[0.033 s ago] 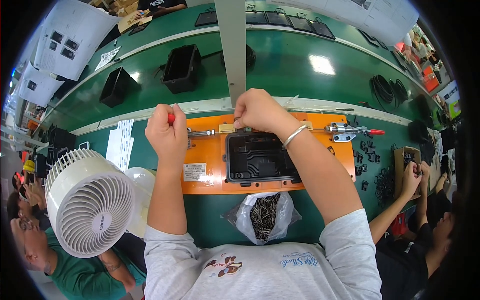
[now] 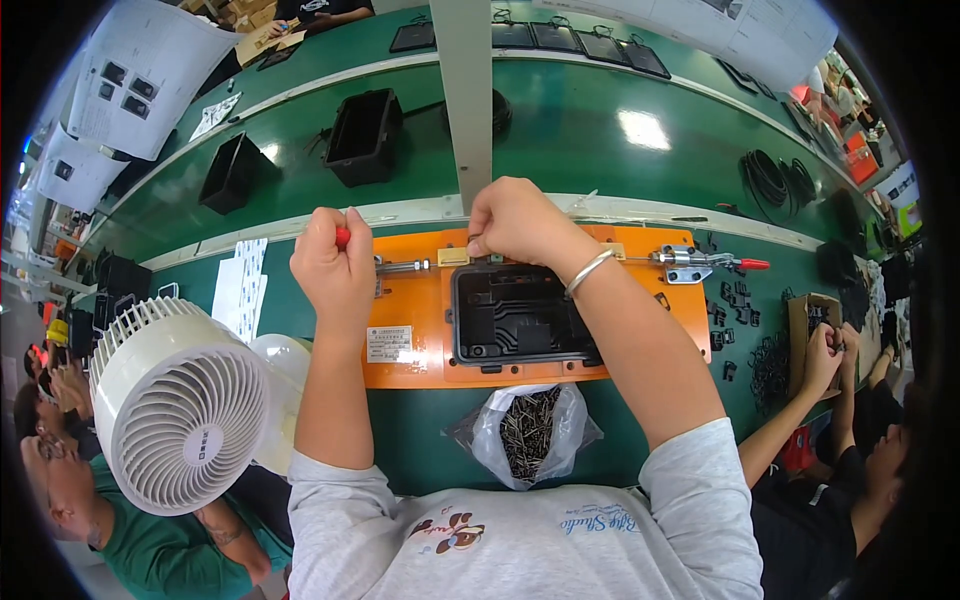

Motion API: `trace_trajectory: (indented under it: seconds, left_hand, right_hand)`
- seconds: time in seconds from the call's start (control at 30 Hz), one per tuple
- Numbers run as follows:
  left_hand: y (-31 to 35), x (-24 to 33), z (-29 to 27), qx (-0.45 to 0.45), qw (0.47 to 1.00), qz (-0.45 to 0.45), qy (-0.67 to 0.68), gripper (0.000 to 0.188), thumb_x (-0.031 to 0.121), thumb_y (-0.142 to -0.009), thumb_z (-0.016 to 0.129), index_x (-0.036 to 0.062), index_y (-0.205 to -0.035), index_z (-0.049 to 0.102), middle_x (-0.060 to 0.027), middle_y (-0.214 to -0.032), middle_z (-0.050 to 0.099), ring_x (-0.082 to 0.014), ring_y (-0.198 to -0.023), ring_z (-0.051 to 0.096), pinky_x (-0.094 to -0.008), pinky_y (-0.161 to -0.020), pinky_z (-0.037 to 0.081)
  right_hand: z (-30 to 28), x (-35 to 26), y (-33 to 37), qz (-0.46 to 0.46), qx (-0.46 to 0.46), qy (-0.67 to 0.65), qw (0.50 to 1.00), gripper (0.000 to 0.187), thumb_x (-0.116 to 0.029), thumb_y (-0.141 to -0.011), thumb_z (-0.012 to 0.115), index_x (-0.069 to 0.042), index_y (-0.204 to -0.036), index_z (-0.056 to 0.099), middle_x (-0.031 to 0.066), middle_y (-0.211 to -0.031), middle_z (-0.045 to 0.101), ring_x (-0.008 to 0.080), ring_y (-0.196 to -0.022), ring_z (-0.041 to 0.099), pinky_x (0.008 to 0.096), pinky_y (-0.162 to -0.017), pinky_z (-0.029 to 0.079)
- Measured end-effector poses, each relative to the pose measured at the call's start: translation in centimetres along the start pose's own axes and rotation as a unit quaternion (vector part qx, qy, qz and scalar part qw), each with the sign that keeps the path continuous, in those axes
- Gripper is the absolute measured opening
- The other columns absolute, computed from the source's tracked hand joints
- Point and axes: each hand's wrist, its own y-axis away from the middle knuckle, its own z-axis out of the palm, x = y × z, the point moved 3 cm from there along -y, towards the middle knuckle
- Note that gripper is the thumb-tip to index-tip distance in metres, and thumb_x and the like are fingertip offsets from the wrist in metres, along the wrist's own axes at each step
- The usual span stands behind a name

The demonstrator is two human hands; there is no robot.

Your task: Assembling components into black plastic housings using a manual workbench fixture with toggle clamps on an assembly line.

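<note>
My left hand [image 2: 330, 248] is wrapped round the red handle [image 2: 343, 237] of a toggle clamp, whose metal rod [image 2: 408, 266] points toward a pale yellow block [image 2: 453, 257]. That clamp sits at the left of an orange fixture plate [image 2: 420, 360]. A black plastic housing [image 2: 520, 310], its ribbed inside facing up, lies in the fixture. At its far edge, beside the yellow block, the fingertips of my right hand [image 2: 525, 225] are pressed together; what they hold, if anything, is hidden. On the right a second toggle clamp [image 2: 685, 264] has its red handle pointing outward.
A plastic bag of screws [image 2: 530, 430] lies before the fixture. A white fan [image 2: 190, 410] stands close to my left forearm. Small black clips [image 2: 738, 300] and a cardboard box [image 2: 810, 330] are at right, near another person's hands [image 2: 830, 350]. A post [image 2: 465, 110] rises behind.
</note>
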Motion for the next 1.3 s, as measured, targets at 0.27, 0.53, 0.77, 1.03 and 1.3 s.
trace_trajectory:
  seconds: [0.27, 0.53, 0.77, 1.03, 1.3]
  left_hand:
    - [0.0, 0.1, -0.2, 0.005, 0.999, -0.007, -0.034, 0.023, 0.005, -0.08, 0.065, 0.006, -0.066, 0.047, -0.0106, -0.057, 0.048, -0.0276, -0.051, 0.046, -0.0354, -0.051, 0.037]
    - [0.3, 0.7, 0.4, -0.016, 0.995, 0.084, -0.057, 0.021, 0.0, -0.069, 0.065, 0.0075, -0.063, 0.046, -0.0056, -0.056, 0.049, -0.025, -0.052, 0.049, -0.0343, -0.058, 0.034]
    - [0.3, 0.6, 0.4, -0.01, 0.994, 0.095, -0.045, 0.023, 0.0, -0.07, 0.065, 0.0078, -0.063, 0.044, -0.005, -0.055, 0.048, -0.0251, -0.052, 0.049, -0.0348, -0.057, 0.034]
    - [0.4, 0.5, 0.5, -0.015, 0.995, 0.089, -0.037, 0.022, -0.001, -0.071, 0.064, 0.0068, -0.064, 0.045, -0.0066, -0.056, 0.048, -0.0252, -0.052, 0.049, -0.0332, -0.058, 0.037]
    - [1.0, 0.4, 1.4, -0.027, 0.989, 0.128, -0.063, 0.019, 0.007, -0.068, 0.064, 0.0097, -0.065, 0.045, -0.002, -0.054, 0.048, -0.0223, -0.052, 0.05, -0.037, -0.055, 0.03]
  right_hand:
    - [0.2, -0.5, 0.1, -0.049, 0.008, 0.029, 0.998, 0.018, -0.005, -0.064, 0.08, 0.002, -0.075, 0.068, 0.0116, -0.066, 0.066, 0.0189, -0.061, 0.064, 0.0312, -0.06, 0.051]
    - [0.2, -0.4, 0.2, 0.002, 0.003, -0.01, 1.0, 0.015, -0.003, -0.067, 0.077, 0.003, -0.073, 0.064, 0.007, -0.061, 0.061, 0.0123, -0.051, 0.057, 0.0268, -0.044, 0.045]
    - [0.2, -0.7, 0.3, 0.036, 0.003, -0.004, 0.999, 0.012, -0.003, -0.069, 0.074, 0.002, -0.071, 0.063, 0.0045, -0.06, 0.059, 0.0101, -0.049, 0.053, 0.0253, -0.043, 0.042]
    - [0.4, 0.2, 0.0, 0.032, 0.0, -0.017, 0.999, 0.015, -0.005, -0.068, 0.076, 0.003, -0.073, 0.065, 0.0069, -0.06, 0.06, 0.0127, -0.051, 0.056, 0.0265, -0.046, 0.044]
    - [0.5, 0.9, -0.2, 0.018, 0.011, -0.025, 0.999, 0.015, -0.004, -0.067, 0.076, 0.003, -0.072, 0.064, 0.0051, -0.06, 0.059, 0.0113, -0.051, 0.054, 0.0256, -0.047, 0.043]
